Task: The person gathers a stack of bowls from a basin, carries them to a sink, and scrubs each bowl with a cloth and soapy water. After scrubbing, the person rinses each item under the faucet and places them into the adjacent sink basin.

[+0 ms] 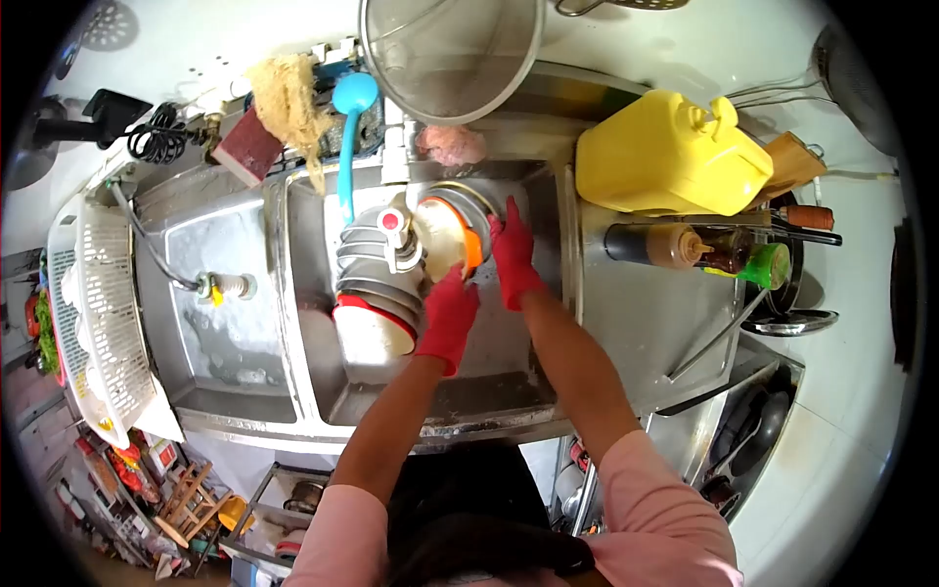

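Both of my hands wear red rubber gloves and reach into the middle basin of a steel sink (518, 382). My left hand (452, 315) has its fingers closed at the lower edge of a cream bowl with an orange rim (439, 235), which stands tilted on its side. My right hand (514, 256) is at the right side of a round metal dish (462, 192) behind that bowl, its fingertips at the rim. Left of them several grey dishes (364, 262) lean in a row, along with a red-rimmed bowl (377, 325). A faucet with a red cap (390, 221) partly covers the dishes.
A blue ladle (350, 137), a loofah (286, 93) and a pink scrubber (452, 145) lie along the back ledge. A large strainer (452, 54) overhangs the sink. On the right stand a yellow jug (655, 157) and sauce bottles (675, 245); a white rack (106, 313) is left.
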